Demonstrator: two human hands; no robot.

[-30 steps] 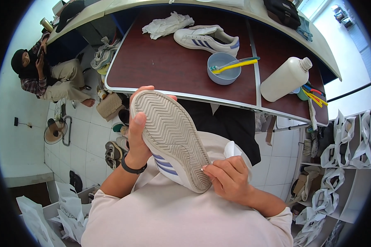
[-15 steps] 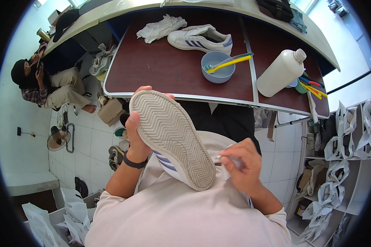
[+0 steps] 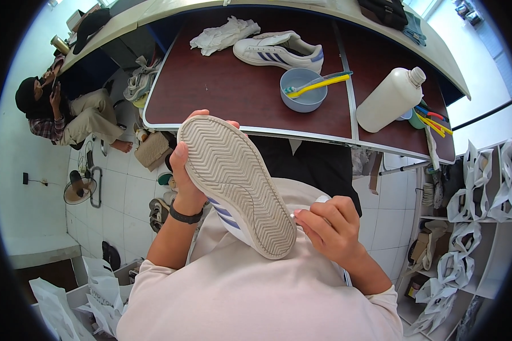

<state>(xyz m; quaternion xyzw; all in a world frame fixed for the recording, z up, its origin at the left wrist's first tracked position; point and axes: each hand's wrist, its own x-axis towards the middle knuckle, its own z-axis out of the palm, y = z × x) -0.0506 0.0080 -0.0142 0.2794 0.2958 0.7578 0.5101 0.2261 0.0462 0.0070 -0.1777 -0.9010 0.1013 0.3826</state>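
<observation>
A white sneaker (image 3: 239,187) with blue stripes is tilted so its beige zigzag-grooved sole faces me. My left hand (image 3: 186,176) grips it near the end by the table, thumb on the sole's edge and the other fingers mostly behind. The opposite end rests close to my lap. Beside that end, my right hand (image 3: 330,227) pinches a small white wad (image 3: 293,215), soft-looking, mostly hidden by the fingers. Its tip is at or very near the sole's rim. The matching sneaker (image 3: 280,51) lies on the dark red table (image 3: 233,96).
A blue-grey bowl (image 3: 303,104) with toothbrushes across it stands on the table, near a white bottle (image 3: 389,101). Crumpled white cloth (image 3: 224,36) lies farther back. Shelves (image 3: 498,250) with white bags stand at right. A seated person (image 3: 57,113) is at far left.
My right hand has turned, its fingers curling inward and bringing the white wad closer to the sole's rim. The held sneaker has shifted slightly upward in view.
</observation>
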